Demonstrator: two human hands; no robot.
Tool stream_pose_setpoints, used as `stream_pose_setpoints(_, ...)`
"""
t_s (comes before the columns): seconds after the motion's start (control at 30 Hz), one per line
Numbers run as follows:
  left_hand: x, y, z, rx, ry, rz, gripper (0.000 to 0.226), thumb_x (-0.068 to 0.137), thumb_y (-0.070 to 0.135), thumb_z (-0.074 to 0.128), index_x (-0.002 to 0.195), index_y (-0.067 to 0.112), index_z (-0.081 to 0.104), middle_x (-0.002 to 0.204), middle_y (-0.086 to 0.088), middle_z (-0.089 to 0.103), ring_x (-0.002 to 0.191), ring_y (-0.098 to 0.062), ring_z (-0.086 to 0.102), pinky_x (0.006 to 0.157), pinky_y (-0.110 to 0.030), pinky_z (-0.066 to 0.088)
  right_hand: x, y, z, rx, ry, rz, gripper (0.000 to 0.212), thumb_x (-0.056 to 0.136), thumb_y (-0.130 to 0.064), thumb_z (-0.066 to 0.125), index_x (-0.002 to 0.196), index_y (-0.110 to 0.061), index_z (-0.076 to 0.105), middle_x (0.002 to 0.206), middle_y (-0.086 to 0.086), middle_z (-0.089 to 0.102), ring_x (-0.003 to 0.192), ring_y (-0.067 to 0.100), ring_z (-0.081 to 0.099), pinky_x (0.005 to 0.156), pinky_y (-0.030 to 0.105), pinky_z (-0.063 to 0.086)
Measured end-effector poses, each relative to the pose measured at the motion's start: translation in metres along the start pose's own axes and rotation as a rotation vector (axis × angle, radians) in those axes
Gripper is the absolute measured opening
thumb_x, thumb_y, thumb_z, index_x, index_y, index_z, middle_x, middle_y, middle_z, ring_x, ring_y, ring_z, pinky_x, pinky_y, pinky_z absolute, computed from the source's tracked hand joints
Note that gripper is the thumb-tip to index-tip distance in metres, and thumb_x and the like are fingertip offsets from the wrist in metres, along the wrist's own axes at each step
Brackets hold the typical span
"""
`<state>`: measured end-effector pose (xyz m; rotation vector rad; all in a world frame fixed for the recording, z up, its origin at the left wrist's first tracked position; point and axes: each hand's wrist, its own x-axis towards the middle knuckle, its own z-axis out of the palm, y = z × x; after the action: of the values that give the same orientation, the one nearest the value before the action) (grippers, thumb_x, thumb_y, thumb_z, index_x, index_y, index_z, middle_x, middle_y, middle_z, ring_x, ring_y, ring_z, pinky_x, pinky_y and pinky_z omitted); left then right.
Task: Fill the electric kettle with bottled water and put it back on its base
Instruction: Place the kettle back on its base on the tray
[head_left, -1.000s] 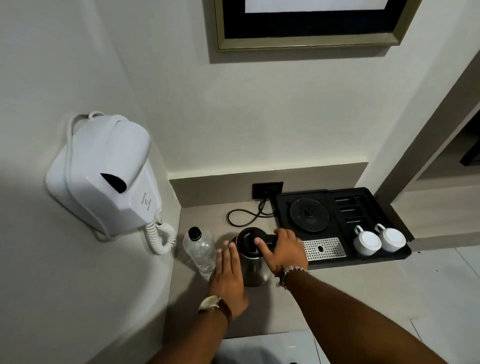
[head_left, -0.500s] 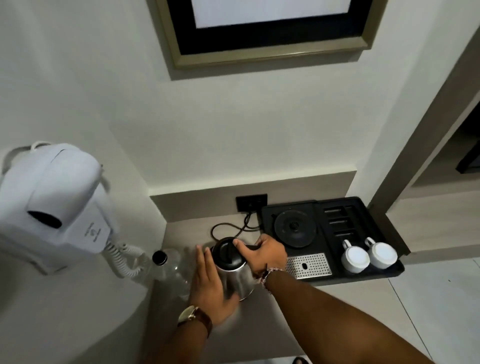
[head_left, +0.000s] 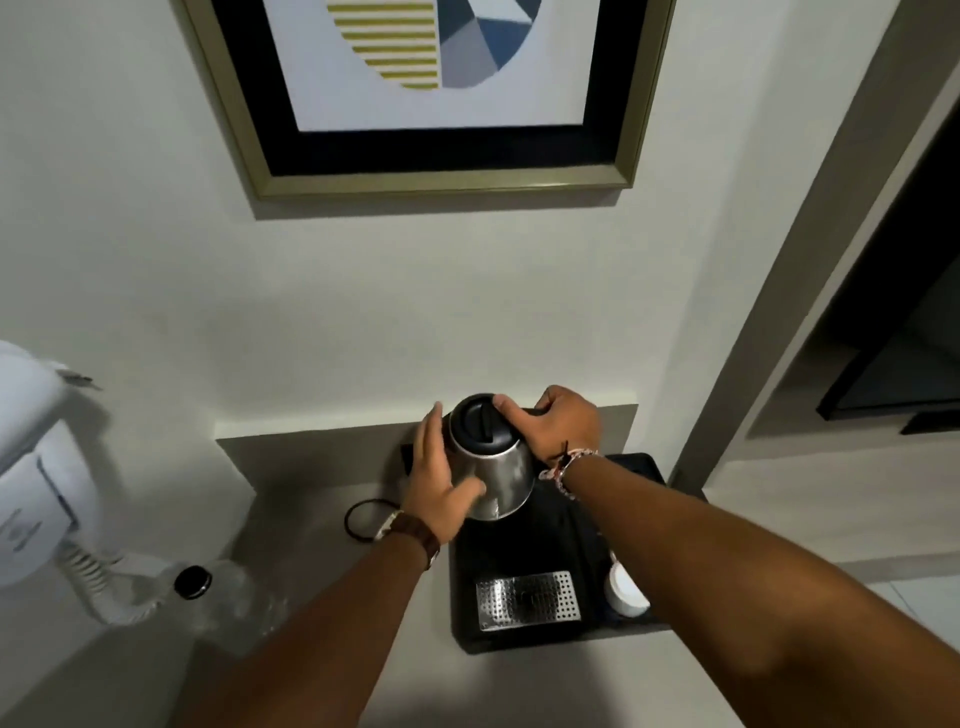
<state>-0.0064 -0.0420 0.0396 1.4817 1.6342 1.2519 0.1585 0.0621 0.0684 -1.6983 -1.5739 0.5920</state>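
Observation:
A steel electric kettle (head_left: 500, 470) with a black lid hangs tilted in the air over the back of the black tray (head_left: 540, 535). My right hand (head_left: 558, 423) grips its black handle, thumb on the lid. My left hand (head_left: 439, 480) lies flat against the kettle's left side and steadies it. The kettle's round base is hidden under the kettle and my arms. A clear water bottle (head_left: 223, 597) with a black cap stands on the counter at the lower left, away from both hands.
A perforated metal drip plate (head_left: 527, 600) and a white cup (head_left: 626, 592) sit on the tray. A black cord (head_left: 363, 519) loops on the counter towards a wall socket. A white wall hairdryer (head_left: 31, 488) juts out at the left. A framed picture (head_left: 431, 93) hangs above.
Both hands have lifted the kettle off the counter and carried it right, over the tray. The view has tilted up and the bottle now lies further to the lower left.

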Motion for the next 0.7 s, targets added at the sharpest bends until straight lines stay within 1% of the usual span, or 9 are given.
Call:
stream_pose_setpoints(0.03, 0.007, 0.001, 0.008, -0.09, -0.005, -0.045, 0.098, 0.071, 0.026, 0.062, 0.16, 0.026, 0.023, 0.164, 0.001, 0.024, 0.143, -0.001, 0.027, 0.118, -0.036, 0.029, 0.008, 0.007, -0.003, -0.009, -0.003, 0.002, 0.081, 0.054, -0.099, 0.059, 0.061, -0.018, 0.053, 0.055, -0.007, 0.06, 0.057, 0.011, 0.058, 0.051, 0.029, 0.039)
stream_pose_setpoints(0.1, 0.013, 0.001, 0.02, -0.231, -0.027, -0.126, 0.085, 0.08, 0.047, 0.057, 0.157, 0.02, 0.033, 0.161, -0.001, 0.034, 0.145, -0.008, 0.034, 0.12, -0.036, 0.03, 0.018, 0.027, -0.003, -0.017, -0.018, 0.015, 0.08, 0.054, -0.099, 0.059, 0.06, -0.019, 0.051, 0.054, -0.007, 0.06, 0.057, 0.012, 0.058, 0.051, 0.03, 0.038)
stream_pose_setpoints(0.17, 0.019, -0.006, 0.029, -0.291, -0.08, -0.176, 0.088, 0.084, 0.067, 0.047, 0.156, 0.017, 0.035, 0.156, 0.003, 0.042, 0.139, 0.003, 0.04, 0.116, -0.024, 0.034, 0.026, 0.046, 0.0, -0.024, -0.042, 0.026, 0.079, 0.054, -0.098, 0.059, 0.059, -0.019, 0.051, 0.053, -0.007, 0.058, 0.056, 0.012, 0.057, 0.051, 0.029, 0.036)
stream_pose_setpoints(0.27, 0.024, -0.015, 0.038, -0.279, -0.117, -0.222, 0.098, 0.082, 0.082, 0.04, 0.156, 0.018, 0.034, 0.151, 0.008, 0.045, 0.128, 0.018, 0.043, 0.101, -0.007, 0.036, 0.031, 0.064, 0.008, -0.031, -0.057, 0.033, 0.074, 0.054, -0.097, 0.061, 0.055, -0.023, 0.05, 0.048, -0.011, 0.055, 0.052, 0.004, 0.053, 0.048, 0.025, 0.03)
stream_pose_setpoints(0.33, 0.022, -0.017, 0.041, -0.239, -0.101, -0.246, 0.113, 0.073, 0.097, 0.037, 0.156, 0.019, 0.034, 0.154, 0.004, 0.042, 0.134, 0.01, 0.041, 0.107, -0.014, 0.033, 0.029, 0.073, 0.013, -0.002, -0.055, 0.055, 0.071, 0.053, -0.097, 0.063, 0.053, -0.027, 0.05, 0.049, -0.018, 0.058, 0.051, -0.002, 0.051, 0.046, 0.022, 0.029)
stream_pose_setpoints(0.43, 0.023, -0.023, 0.047, -0.227, -0.087, -0.242, 0.131, 0.062, 0.106, 0.033, 0.157, 0.015, 0.032, 0.157, 0.0, 0.039, 0.143, -0.008, 0.036, 0.114, -0.027, 0.029, 0.029, 0.084, 0.024, 0.013, -0.07, 0.083, 0.073, 0.051, -0.098, 0.062, 0.055, -0.026, 0.051, 0.048, -0.014, 0.056, 0.052, 0.001, 0.054, 0.048, 0.022, 0.03)
stream_pose_setpoints(0.53, 0.021, -0.026, 0.051, -0.242, -0.067, -0.239, 0.138, 0.059, 0.107, 0.035, 0.157, 0.011, 0.03, 0.162, -0.007, 0.035, 0.147, -0.015, 0.033, 0.121, -0.036, 0.028, 0.03, 0.089, 0.031, 0.005, -0.099, 0.091, 0.072, 0.05, -0.099, 0.061, 0.057, -0.028, 0.051, 0.052, -0.015, 0.056, 0.055, 0.003, 0.055, 0.049, 0.023, 0.031)
stream_pose_setpoints(0.6, 0.022, -0.027, 0.052, -0.233, -0.061, -0.24, 0.14, 0.057, 0.108, 0.034, 0.157, 0.01, 0.03, 0.163, -0.01, 0.033, 0.148, -0.019, 0.033, 0.121, -0.035, 0.03, 0.033, 0.091, 0.034, 0.015, -0.104, 0.102, 0.071, 0.049, -0.099, 0.061, 0.057, -0.029, 0.051, 0.051, -0.016, 0.056, 0.055, 0.002, 0.055, 0.049, 0.024, 0.032)
stream_pose_setpoints(0.7, 0.025, -0.028, 0.054, -0.218, -0.056, -0.246, 0.143, 0.054, 0.109, 0.031, 0.157, 0.009, 0.03, 0.163, -0.01, 0.034, 0.146, -0.029, 0.037, 0.12, -0.043, 0.032, 0.037, 0.093, 0.036, 0.013, -0.107, 0.095, 0.07, 0.05, -0.098, 0.063, 0.055, -0.029, 0.052, 0.05, -0.015, 0.056, 0.054, 0.002, 0.055, 0.049, 0.024, 0.032)
